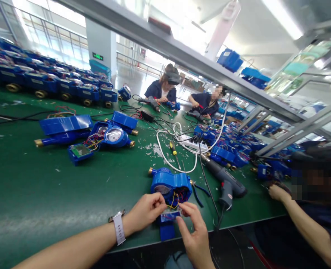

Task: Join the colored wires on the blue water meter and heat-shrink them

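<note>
A blue water meter (169, 185) with brass ends lies open on the green table (42, 194) near the front edge, with red, yellow and blue wires spilling from it. Both my hands work at its small circuit board (171, 215), which hangs on those wires over a blue cover piece (167, 231). My left hand (147, 211), with a white watch on the wrist, pinches the board's left end. My right hand (193, 228) pinches its right end with thumb and forefinger.
A grey hot-air gun (224, 181), blue-handled pliers (199, 190), a yellow screwdriver (173, 149), a white power strip (190, 144) and cables lie just beyond. Opened meters (109, 136) sit to the left, rows of meters (42, 82) behind. A co-worker's hand (277, 192) rests at right; two people work opposite.
</note>
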Tool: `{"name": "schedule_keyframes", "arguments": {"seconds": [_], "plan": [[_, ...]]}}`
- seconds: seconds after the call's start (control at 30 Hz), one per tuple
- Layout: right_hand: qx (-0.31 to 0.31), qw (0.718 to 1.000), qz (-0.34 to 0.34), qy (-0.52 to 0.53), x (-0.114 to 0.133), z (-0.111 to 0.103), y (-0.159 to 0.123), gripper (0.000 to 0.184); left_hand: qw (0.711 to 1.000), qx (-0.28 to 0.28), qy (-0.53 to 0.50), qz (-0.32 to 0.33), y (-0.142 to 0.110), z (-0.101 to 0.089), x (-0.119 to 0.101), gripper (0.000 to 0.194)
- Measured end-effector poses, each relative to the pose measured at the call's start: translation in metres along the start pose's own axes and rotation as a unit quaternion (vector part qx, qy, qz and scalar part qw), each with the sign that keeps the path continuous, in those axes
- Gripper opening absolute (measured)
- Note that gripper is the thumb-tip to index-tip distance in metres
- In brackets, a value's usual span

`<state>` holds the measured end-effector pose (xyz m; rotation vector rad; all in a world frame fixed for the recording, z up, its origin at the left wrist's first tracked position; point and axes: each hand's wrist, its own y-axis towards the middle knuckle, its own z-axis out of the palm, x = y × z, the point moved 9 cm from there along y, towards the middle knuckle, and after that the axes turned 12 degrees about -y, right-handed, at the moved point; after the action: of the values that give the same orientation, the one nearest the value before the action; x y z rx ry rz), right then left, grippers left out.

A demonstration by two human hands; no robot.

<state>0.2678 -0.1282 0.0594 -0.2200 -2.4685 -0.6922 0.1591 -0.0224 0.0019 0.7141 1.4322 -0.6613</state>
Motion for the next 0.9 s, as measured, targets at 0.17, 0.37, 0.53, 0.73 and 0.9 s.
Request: {"name": "schedule_keyframes", "arguments": {"seconds": [0.17, 0.37, 0.53, 0.73, 0.9], "plan": [[-0.259, 0.946, 0.19, -0.038, -0.112, -0.084, -0.013, 0.061, 0.997, 0.005, 0.069, 0.018, -0.003, -0.001, -0.002, 0.026], [-0.285, 0.793, 0.486, 0.232, -0.259, -0.114, -0.048, 0.075, 0.996, 0.024, 0.086, -0.015, -0.004, 0.006, 0.007, 0.018], [-0.197, 0.773, 0.512, 0.319, -0.287, -0.099, -0.014, 0.05, 0.996, 0.018, 0.084, -0.001, -0.001, 0.014, 0.009, 0.019], [-0.12, 0.749, 0.522, 0.389, -0.289, -0.064, 0.037, 0.033, 0.982, -0.019, 0.178, 0.066, -0.003, 0.025, -0.005, 0.017], [-0.144, 0.773, 0.488, 0.379, -0.272, -0.072, 0.033, 0.043, 0.959, -0.024, 0.248, 0.137, -0.01, 0.023, -0.028, 0.017]]}}
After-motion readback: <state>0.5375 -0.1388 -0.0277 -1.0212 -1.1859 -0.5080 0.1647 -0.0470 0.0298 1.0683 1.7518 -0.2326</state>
